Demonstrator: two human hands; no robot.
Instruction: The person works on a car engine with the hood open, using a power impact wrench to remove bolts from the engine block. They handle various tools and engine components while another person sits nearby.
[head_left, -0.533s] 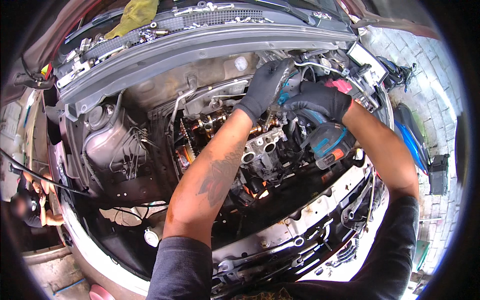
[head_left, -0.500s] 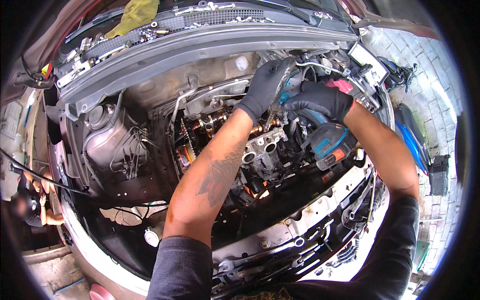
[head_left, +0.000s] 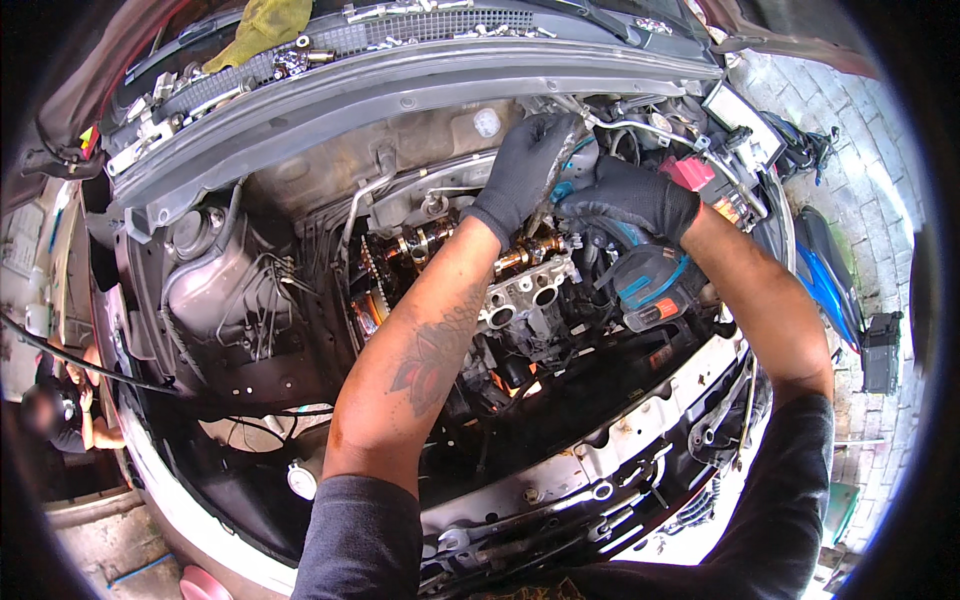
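Both my hands wear black gloves and meet over the right part of an open engine (head_left: 525,290). My right hand (head_left: 635,200) is wrapped round the handle of a teal and black cordless impact wrench (head_left: 650,280), whose battery hangs toward me. My left hand (head_left: 530,165) is closed over the wrench's head, its fingers partly hidden. Below the left hand the tool's front end points down at the camshaft (head_left: 515,262); its tip and what it touches are hidden. A timing chain (head_left: 373,265) runs at the engine's left end.
Bolts and small parts lie on the cowl (head_left: 430,35) beside a yellow-green cloth (head_left: 265,30). Several wrenches (head_left: 570,500) rest along the front crossmember (head_left: 640,425). Hoses and a strut tower (head_left: 200,235) stand at left. Another person (head_left: 75,410) sits at far left.
The wrench's battery end has shifted slightly up and left with my right hand. Both hands keep their hold; the whole view has moved a little.
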